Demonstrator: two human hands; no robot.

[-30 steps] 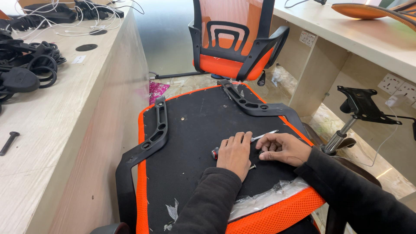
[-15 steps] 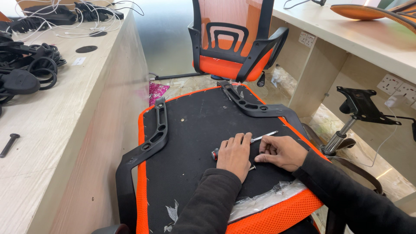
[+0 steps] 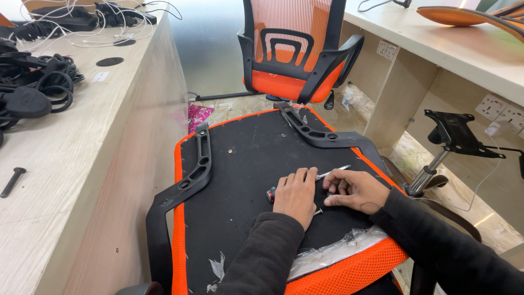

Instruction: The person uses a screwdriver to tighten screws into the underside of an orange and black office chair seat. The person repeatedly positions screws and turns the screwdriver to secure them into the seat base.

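An assembled orange mesh office chair (image 3: pixel 297 52) stands at twelve o'clock. At nine o'clock a wooden counter (image 3: pixel 82 164) carries coiled black power cables (image 3: pixel 38 87) and one black bolt (image 3: pixel 12 181). A gas-lift chair mechanism (image 3: pixel 447 142) stands at three o'clock.

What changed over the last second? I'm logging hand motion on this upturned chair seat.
Hardly anything. The right hand curled its fingers slightly tighter over the small hardware. The left hand stays flat on the screwdriver; the seat underside and armrests are unmoved.
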